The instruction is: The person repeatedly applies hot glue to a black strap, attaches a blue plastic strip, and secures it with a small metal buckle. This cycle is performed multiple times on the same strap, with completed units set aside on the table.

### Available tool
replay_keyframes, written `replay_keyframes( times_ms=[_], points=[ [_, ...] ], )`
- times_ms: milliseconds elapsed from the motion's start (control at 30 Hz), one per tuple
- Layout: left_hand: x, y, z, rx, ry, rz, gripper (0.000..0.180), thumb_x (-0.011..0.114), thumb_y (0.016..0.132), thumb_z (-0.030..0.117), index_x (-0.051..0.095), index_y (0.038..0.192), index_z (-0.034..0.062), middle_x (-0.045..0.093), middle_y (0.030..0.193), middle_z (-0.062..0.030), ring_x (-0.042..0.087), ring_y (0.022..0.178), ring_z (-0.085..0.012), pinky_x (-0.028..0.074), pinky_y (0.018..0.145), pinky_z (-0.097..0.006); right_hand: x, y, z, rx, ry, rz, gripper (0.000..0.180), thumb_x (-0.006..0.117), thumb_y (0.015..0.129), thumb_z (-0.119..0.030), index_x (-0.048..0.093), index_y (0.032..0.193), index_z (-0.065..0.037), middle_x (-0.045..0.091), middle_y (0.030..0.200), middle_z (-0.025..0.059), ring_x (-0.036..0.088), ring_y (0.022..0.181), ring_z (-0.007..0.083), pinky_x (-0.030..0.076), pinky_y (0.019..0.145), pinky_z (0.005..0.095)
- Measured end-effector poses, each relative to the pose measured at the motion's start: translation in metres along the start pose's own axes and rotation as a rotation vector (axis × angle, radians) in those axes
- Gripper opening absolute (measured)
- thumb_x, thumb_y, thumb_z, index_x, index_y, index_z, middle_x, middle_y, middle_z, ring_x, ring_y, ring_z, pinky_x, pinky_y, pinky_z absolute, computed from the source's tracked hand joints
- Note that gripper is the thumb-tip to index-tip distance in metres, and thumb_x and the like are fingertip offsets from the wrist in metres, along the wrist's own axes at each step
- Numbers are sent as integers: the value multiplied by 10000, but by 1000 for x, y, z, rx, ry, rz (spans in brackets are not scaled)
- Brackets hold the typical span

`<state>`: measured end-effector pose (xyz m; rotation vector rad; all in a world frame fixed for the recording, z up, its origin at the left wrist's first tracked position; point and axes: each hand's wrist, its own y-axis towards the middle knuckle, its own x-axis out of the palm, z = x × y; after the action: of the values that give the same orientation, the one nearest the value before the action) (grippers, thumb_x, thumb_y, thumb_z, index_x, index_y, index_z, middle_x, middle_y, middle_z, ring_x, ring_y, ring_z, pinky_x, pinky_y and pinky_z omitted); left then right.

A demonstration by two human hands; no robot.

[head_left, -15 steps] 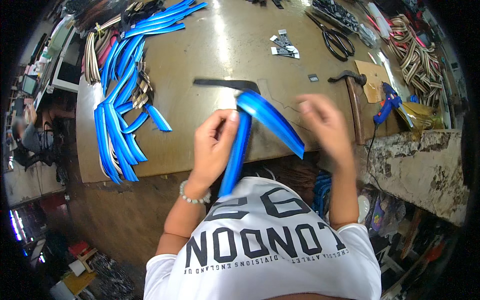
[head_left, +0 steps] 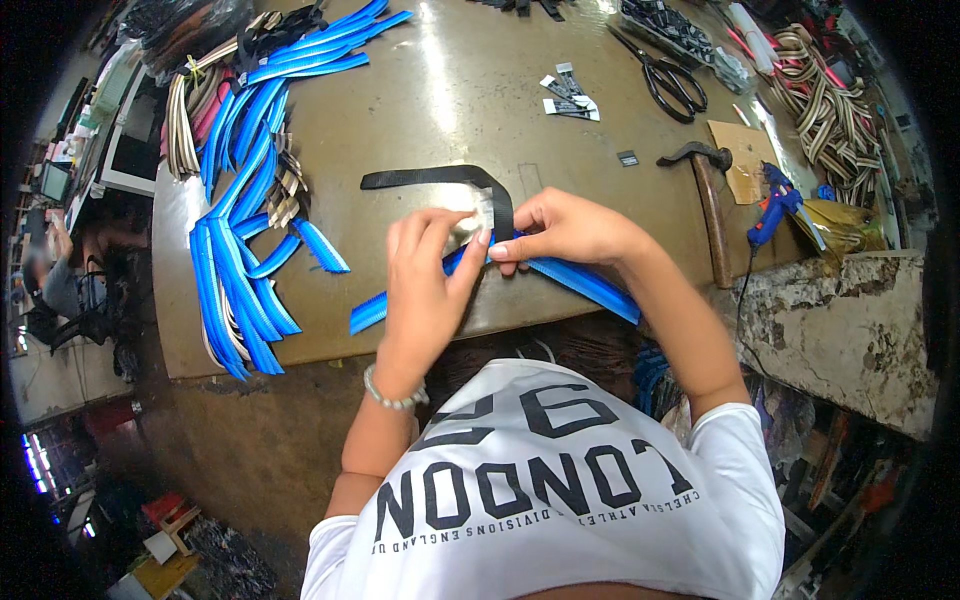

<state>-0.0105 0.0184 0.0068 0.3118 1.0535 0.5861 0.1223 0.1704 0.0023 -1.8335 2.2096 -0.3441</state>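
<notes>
Both hands are closed in a pinch: from my remote seat I see the left hand [head_left: 425, 265] and the right hand [head_left: 580, 232] nipping the blue strap [head_left: 585, 285] between thumbs and fingers, fingertips almost meeting. That strap sits at the middle of the surface's near edge, one end angling left, the other right. From the pinch a black strap [head_left: 425, 178] rises, then bends left over the surface [head_left: 560, 150]. My view can't tell how the two join, since fingers cover the spot.

I judge the likeliest trouble to be a slip out of line, caused by springy webbing twisting if either thumb eases. Another risk is the right forearm catching the hammer [head_left: 712, 215], whose handle ends by the near edge, or the cord of the glue gun [head_left: 775, 215], which hangs past the edge and could drag the tool off.

As for containers, I find a clear plastic bag [head_left: 668, 28] toward the far right corner, holding small dark pieces. Near the right edge lies a golden plastic packet [head_left: 845, 228]; I cannot make out its contents.
</notes>
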Motion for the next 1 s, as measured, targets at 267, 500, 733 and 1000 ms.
replay_keyframes(
  times_ms=[267,500,733,1000],
  points=[
    [23,-2,1,-419,-415,-278,126,701,856,129,687,892,8,639,789,-101,587,685,-249,483,644,-353,-23,10,-12,-309,189,203,451,759,851,-226,614,1237,-44,605,1286,99,557,1168,161,431,995,322],
    [34,-1,2,-183,-112,-94,160,703,826,112,654,972,69,590,860,-88,571,817,-261,471,729,-380,21,-4,12,-365,-344,667,384,728,751,-83,659,1128,-96,547,1266,115,492,1209,328,386,1034,421],
    [37,-2,3,-244,-175,-138,146,685,830,46,641,969,31,613,836,-117,614,731,-261,493,667,-362,46,-13,30,-505,-766,832,370,594,722,106,640,1069,-12,615,1024,153,618,945,311,515,790,370],
    [38,-9,10,-143,-80,-126,190,657,854,50,682,1023,131,597,864,-96,625,750,-288,503,661,-394,66,-45,34,-505,-855,658,257,611,724,3,648,978,8,605,969,142,600,1000,339,526,870,386]
  ],
)
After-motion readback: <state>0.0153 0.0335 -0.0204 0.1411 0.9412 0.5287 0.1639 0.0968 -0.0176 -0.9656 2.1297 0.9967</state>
